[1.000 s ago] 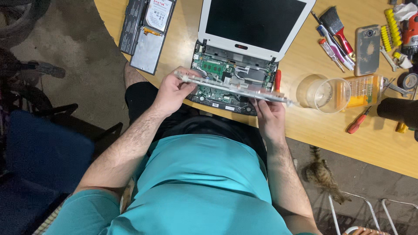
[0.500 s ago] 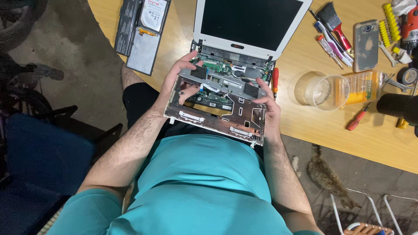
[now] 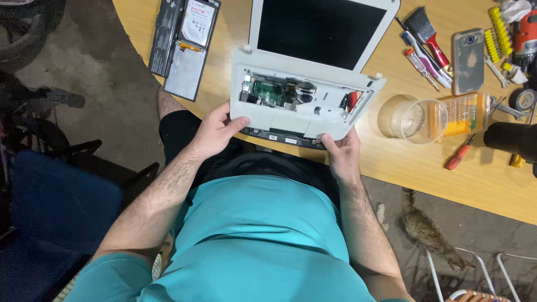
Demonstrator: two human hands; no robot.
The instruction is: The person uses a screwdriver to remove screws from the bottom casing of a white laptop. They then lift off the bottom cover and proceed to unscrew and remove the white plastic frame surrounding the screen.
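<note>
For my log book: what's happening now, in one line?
left hand: grips white plastic laptop palmrest cover | right hand: grips same cover | cover: over laptop base on wooden table

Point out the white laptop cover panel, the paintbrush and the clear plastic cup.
white cover panel (image 3: pixel 279 120): head view, on its flat front strip.
paintbrush (image 3: pixel 420 25): head view, on its dark bristles.
clear plastic cup (image 3: pixel 414 118): head view, on its see-through wall.

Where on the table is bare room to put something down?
Bare wood lies between the battery pack and the white laptop, and along the table edge below the red screwdriver. The right end, around the plastic cup, phone and brush, is crowded.
</note>
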